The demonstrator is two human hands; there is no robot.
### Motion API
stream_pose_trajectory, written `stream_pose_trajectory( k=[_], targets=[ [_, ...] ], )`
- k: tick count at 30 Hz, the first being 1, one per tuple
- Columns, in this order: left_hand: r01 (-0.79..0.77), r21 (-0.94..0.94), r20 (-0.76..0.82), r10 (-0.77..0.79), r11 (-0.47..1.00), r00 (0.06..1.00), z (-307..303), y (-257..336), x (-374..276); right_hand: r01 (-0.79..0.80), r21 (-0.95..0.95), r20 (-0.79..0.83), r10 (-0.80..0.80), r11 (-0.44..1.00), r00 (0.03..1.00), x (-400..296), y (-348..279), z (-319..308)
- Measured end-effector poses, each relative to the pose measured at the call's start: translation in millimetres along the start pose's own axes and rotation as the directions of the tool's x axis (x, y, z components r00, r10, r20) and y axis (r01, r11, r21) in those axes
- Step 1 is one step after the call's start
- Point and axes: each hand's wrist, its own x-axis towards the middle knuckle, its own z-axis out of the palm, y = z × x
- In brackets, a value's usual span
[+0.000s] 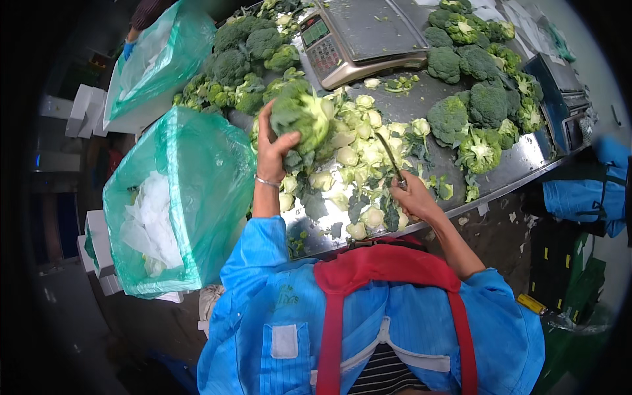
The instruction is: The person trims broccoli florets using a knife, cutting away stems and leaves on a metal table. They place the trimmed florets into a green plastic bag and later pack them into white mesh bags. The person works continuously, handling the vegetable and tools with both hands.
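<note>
My left hand grips a head of broccoli, its pale stem side turned to the right, above the metal table. In my right hand is the handle of a knife with a narrow curved blade, which points up and away from me. The blade is apart from the broccoli. Beneath and between both hands lies a heap of cut broccoli stem pieces mixed with leaves. Uncut-looking broccoli heads are piled beyond my left hand, and more heads lie to the right.
A digital scale stands at the back of the table. On the left are two boxes lined with green plastic, a near one and a far one. A person's arm reaches by the far box. Another blue-clothed person is at right.
</note>
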Motion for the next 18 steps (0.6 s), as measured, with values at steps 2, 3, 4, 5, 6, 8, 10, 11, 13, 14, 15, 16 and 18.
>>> stream_pose_trajectory(
  k=[2,3,4,5,6,8,10,11,13,14,15,16,18],
  targets=[
    [0.131,-0.151,-0.080,-0.145,0.980,0.986,16.7,4.0,7.6,0.042,0.103,-0.087,-0.033,0.994,0.996,4.7,-1.5,-4.5],
    [0.165,-0.211,-0.061,-0.182,0.963,0.981,3.2,-16.6,13.1,0.082,0.151,-0.127,-0.063,0.985,0.990,5.5,-3.9,-4.9],
    [0.201,-0.271,-0.040,-0.220,0.941,0.975,-10.2,-38.6,19.2,0.119,0.197,-0.171,-0.086,0.973,0.982,6.2,-6.7,-5.4],
    [0.247,-0.327,-0.028,-0.271,0.912,0.962,-13.8,-52.1,24.8,0.158,0.241,-0.219,-0.105,0.958,0.970,6.9,-9.9,-6.5],
    [0.247,-0.321,-0.012,-0.265,0.914,0.964,1.9,-48.3,27.7,0.180,0.295,-0.218,-0.117,0.939,0.969,10.5,-14.7,-10.4],
    [0.258,-0.303,0.019,-0.265,0.917,0.964,55.1,-18.3,25.2,0.255,0.329,-0.267,-0.170,0.909,0.949,20.5,-29.7,-15.7],
    [0.239,-0.127,0.117,-0.224,0.963,0.967,60.0,-18.0,34.0,0.293,0.351,-0.264,-0.206,0.889,0.942,28.3,-50.3,-19.4],
    [0.237,-0.140,0.133,-0.219,0.961,0.967,72.2,-16.5,35.8,0.309,0.259,-0.260,-0.242,0.915,0.935,31.7,-57.0,-23.0],
    [0.268,-0.262,0.048,-0.265,0.927,0.963,36.4,-57.3,47.4,0.371,0.014,-0.202,-0.361,0.928,0.910,41.3,-61.4,-25.8],
    [0.305,-0.307,0.064,-0.301,0.901,0.952,33.6,-59.8,48.9,0.380,-0.027,-0.161,-0.379,0.925,0.911,42.7,-63.4,-26.1],
    [0.338,-0.355,0.083,-0.330,0.872,0.940,34.9,-57.9,50.1,0.393,-0.071,-0.120,-0.399,0.917,0.909,42.5,-67.3,-26.8],
    [0.352,-0.314,0.047,-0.356,0.882,0.933,38.0,-55.9,48.3,0.406,-0.115,-0.076,-0.416,0.907,0.906,43.2,-69.9,-26.2],
    [0.382,-0.232,-0.029,-0.399,0.894,0.917,47.3,-49.8,40.9,0.406,-0.100,-0.043,-0.412,0.908,0.910,50.0,-66.9,-18.4]
  ],
)
